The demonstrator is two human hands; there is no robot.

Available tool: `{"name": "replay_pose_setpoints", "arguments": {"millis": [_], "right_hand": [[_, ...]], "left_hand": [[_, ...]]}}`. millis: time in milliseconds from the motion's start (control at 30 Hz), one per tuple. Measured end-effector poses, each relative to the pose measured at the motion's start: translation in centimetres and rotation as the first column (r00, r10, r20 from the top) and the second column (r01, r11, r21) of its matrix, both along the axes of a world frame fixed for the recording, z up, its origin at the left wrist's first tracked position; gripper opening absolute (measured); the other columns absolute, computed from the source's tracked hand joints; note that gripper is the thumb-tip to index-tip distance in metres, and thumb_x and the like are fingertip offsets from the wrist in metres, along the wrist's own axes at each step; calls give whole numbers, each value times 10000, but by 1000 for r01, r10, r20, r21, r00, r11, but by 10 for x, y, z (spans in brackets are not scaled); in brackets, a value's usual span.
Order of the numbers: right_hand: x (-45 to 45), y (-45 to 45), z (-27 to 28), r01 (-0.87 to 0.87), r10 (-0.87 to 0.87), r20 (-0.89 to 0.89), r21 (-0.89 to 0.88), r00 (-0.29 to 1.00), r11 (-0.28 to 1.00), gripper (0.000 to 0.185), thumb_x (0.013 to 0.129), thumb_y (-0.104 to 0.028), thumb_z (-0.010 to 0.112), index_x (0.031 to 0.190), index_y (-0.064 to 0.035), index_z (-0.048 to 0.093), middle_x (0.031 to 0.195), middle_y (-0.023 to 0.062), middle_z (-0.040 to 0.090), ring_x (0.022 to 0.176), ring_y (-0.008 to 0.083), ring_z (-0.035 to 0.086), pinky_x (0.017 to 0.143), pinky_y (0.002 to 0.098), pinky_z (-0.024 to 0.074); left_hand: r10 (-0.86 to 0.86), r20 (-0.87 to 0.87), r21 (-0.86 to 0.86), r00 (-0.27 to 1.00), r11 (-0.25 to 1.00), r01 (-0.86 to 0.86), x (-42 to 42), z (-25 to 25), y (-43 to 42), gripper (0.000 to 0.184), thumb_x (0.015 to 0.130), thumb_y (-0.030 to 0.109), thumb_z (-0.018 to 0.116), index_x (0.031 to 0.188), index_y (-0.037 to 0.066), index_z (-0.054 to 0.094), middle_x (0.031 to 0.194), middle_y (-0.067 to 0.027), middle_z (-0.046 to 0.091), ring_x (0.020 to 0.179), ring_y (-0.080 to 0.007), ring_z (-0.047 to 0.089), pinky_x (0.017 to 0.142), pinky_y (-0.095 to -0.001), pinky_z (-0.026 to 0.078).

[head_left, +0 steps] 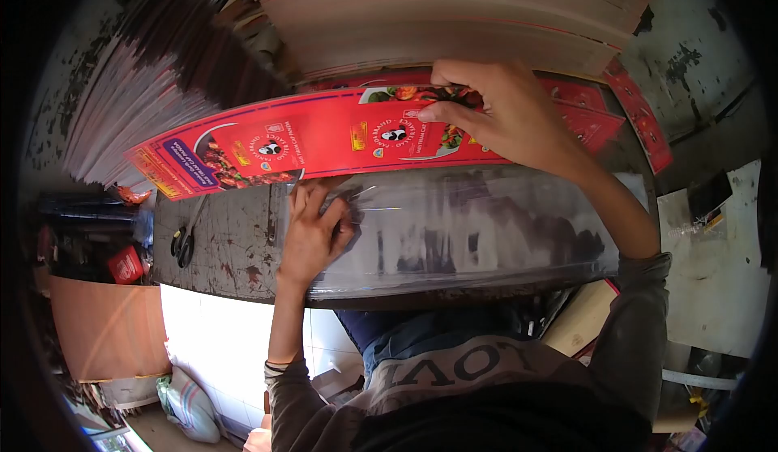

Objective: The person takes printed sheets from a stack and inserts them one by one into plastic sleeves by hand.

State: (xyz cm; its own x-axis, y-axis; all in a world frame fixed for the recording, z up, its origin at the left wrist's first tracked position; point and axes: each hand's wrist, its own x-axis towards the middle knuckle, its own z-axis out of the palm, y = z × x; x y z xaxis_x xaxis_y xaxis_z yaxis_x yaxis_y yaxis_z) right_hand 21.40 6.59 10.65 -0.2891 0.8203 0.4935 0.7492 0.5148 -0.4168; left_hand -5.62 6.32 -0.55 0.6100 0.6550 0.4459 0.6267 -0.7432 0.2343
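Note:
A long red printed card strip [324, 140] with panda logos and food pictures slants across the view above the table. My right hand [506, 112] pinches its upper edge towards the right, thumb in front and fingers behind. Below lies a stack of clear, shiny plastic sleeves [478, 233] along the table's near edge. At their left end is my left hand [316, 229], its fingers curled on the top plastic. The strip's lower edge passes close to those fingertips and partly hides them.
Black-handled scissors [183, 245] lie on the worn dark table [231, 257], left. A tall pile of printed sheets [154, 104] leans behind. Large stacked boards [454, 19] fill the back. More red strips [636, 112] lie at the right. A white sack [190, 407] stands on the floor.

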Motion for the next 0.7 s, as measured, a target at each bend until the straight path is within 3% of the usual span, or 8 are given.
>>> {"name": "replay_pose_setpoints", "arguments": {"millis": [33,300,367,500,567,600,667,700], "right_hand": [[-10,3,5,-21,20,22,52,1000,998,254,741,-271,676,781,-37,584,635,127,568,615,286,570,550,368,402],[-72,27,4,-223,278,-245,231,929,947,226,731,-219,687,754,-15,593,547,155,549,552,326,574,512,414,411],[-67,18,-2,-168,190,-147,149,971,974,227,735,-216,686,742,-12,587,576,171,550,570,333,573,518,407,408],[-34,0,-12,-146,150,-77,57,986,988,235,759,-217,667,750,-4,570,607,177,547,580,332,562,521,402,397],[-14,-14,-6,-37,39,8,-208,999,977,255,781,-235,651,769,0,554,618,171,535,584,330,530,531,391,387],[-3,-20,-11,-38,41,12,-211,999,977,255,781,-235,651,769,0,554,618,171,535,584,330,530,531,391,387],[22,-28,-25,-38,25,-60,-235,998,971,277,786,-223,669,797,7,515,659,113,463,571,176,416,542,291,358],[34,-34,-24,-22,7,-59,-264,998,964,281,792,-233,662,777,2,509,640,106,456,571,174,443,539,309,367]], "left_hand": [[-49,-4,-21,999,999,49,-2,2,0,167,599,72,620,740,56,533,1169,-97,512,1056,-348,442,943,-462,317],[-137,120,-72,983,987,146,-15,3,-5,171,504,81,599,660,37,545,1123,-200,486,1012,-394,439,909,-460,332],[-125,128,-46,984,990,132,-15,2,-6,175,499,83,601,659,36,548,1105,-212,483,1002,-396,441,901,-455,335],[-15,228,-234,973,970,69,-18,-7,-8,163,499,58,596,627,29,499,979,-181,484,928,-371,467,822,-438,360],[18,268,-268,963,962,57,-13,-1,-8,150,522,14,588,612,24,469,924,-169,479,836,-332,505,726,-399,402],[32,321,-316,946,946,75,-10,3,-10,131,551,-49,527,640,9,449,825,-157,434,722,-273,474,632,-329,385],[69,281,-291,957,957,16,-8,4,-9,144,559,-54,535,662,8,456,805,-147,441,705,-278,480,626,-328,389],[106,237,-263,966,964,-41,-8,5,-9,156,568,-59,544,684,8,462,785,-137,449,688,-282,486,620,-326,393]]}}
